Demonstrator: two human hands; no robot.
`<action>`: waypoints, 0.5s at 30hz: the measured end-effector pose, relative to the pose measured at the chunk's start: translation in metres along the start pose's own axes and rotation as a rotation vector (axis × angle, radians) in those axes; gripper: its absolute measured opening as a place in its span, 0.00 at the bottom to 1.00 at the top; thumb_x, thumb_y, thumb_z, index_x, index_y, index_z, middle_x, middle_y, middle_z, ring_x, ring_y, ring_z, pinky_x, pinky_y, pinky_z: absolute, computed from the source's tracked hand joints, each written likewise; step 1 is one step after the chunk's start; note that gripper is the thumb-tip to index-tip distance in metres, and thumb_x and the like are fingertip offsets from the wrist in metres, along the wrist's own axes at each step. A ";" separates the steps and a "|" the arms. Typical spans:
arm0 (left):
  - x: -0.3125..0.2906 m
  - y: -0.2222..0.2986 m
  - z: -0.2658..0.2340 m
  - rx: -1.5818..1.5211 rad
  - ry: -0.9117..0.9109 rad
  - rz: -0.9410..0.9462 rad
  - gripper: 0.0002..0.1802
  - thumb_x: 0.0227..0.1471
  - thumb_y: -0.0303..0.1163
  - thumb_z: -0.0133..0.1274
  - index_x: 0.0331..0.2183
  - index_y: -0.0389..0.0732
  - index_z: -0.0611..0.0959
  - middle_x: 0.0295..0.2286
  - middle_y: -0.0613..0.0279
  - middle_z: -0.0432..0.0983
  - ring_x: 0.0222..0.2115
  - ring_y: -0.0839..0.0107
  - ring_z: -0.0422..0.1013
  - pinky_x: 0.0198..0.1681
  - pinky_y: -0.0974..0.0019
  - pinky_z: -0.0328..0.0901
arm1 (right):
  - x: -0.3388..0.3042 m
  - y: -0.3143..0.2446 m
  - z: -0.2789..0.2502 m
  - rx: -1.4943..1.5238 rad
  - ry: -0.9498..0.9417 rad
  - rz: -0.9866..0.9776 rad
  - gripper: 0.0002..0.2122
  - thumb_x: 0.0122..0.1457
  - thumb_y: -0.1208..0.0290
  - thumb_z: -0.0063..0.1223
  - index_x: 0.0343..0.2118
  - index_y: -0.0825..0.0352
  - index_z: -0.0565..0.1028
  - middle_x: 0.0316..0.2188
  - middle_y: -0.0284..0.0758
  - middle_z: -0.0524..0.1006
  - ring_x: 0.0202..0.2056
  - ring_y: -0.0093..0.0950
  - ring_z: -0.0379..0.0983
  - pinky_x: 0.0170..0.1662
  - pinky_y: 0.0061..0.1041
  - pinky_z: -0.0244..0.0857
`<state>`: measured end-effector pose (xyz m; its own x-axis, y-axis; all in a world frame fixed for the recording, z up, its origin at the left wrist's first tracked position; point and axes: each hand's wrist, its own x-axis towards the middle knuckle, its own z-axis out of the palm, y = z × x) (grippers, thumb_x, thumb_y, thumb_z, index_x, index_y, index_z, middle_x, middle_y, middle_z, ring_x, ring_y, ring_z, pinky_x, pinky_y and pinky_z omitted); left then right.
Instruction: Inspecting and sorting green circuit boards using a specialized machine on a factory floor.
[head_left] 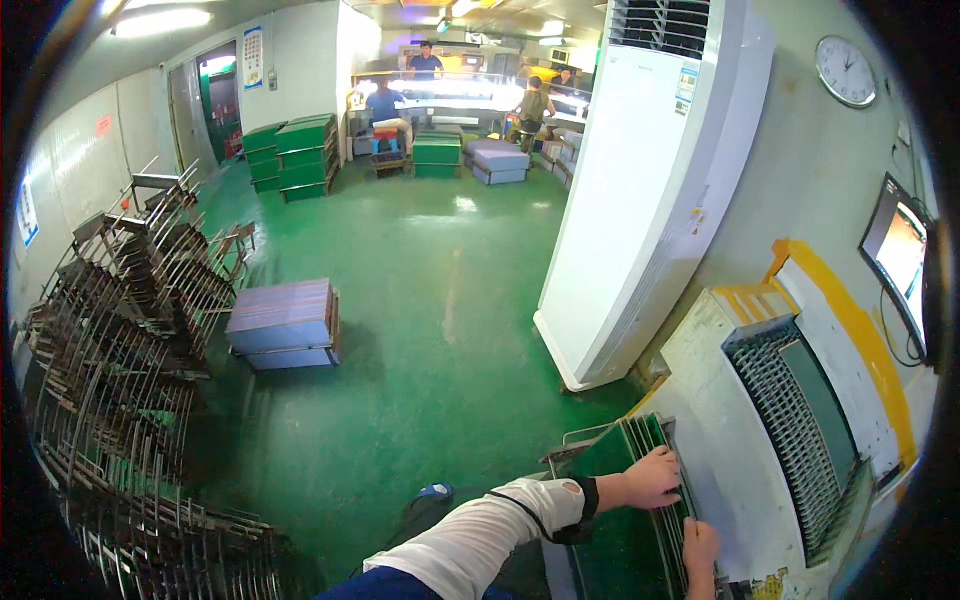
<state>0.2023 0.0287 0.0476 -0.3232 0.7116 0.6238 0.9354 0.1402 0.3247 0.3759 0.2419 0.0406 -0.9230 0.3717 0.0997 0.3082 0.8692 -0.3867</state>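
Observation:
At the lower right stands a row of thin green panels [610, 462] on edge in a metal rack [570, 440]. My left hand [654, 478], below a dark wristband and white sleeve, is closed over the top edges of the panels at the right side of the row. Nearer to me, my right hand [700, 545] is closed with its thumb up, at the edge of a panel in the same row. Its fingertips are partly hidden. Just right of both hands is a pale machine with a bed of rollers [775, 420], and another green panel [818, 400] lies on it.
A tall white air conditioner [630, 220] stands ahead. Many wire racks [120, 350] are stacked at left, near a stack of lilac-grey panels [285, 325]. Green stacks [305, 158] stand farther back. Several people sit or stand at lit benches [470, 92]. A screen [905, 260] hangs at right.

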 end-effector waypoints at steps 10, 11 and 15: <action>0.019 0.006 0.000 0.023 -0.350 -0.112 0.28 0.54 0.57 0.54 0.24 0.40 0.86 0.25 0.54 0.80 0.35 0.53 0.75 0.44 0.51 0.64 | 0.000 0.007 0.005 0.045 0.033 -0.018 0.24 0.66 0.57 0.50 0.22 0.75 0.70 0.16 0.49 0.68 0.20 0.37 0.63 0.29 0.43 0.57; 0.018 0.005 0.001 0.034 -0.336 -0.101 0.29 0.54 0.58 0.54 0.24 0.40 0.87 0.24 0.55 0.80 0.34 0.53 0.75 0.43 0.52 0.64 | 0.000 0.002 0.002 0.063 0.011 0.010 0.23 0.66 0.57 0.50 0.22 0.75 0.71 0.17 0.50 0.68 0.20 0.38 0.63 0.29 0.43 0.57; 0.016 0.005 0.002 0.054 -0.351 -0.104 0.30 0.55 0.59 0.52 0.21 0.41 0.87 0.23 0.56 0.80 0.33 0.54 0.74 0.41 0.53 0.62 | -0.002 -0.004 0.000 0.030 0.014 0.028 0.22 0.66 0.59 0.51 0.22 0.76 0.72 0.17 0.52 0.69 0.20 0.41 0.64 0.29 0.44 0.57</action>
<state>0.2020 0.0423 0.0578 -0.3571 0.8829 0.3048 0.9093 0.2540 0.3297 0.3760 0.2376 0.0420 -0.9107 0.4005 0.1012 0.3266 0.8481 -0.4172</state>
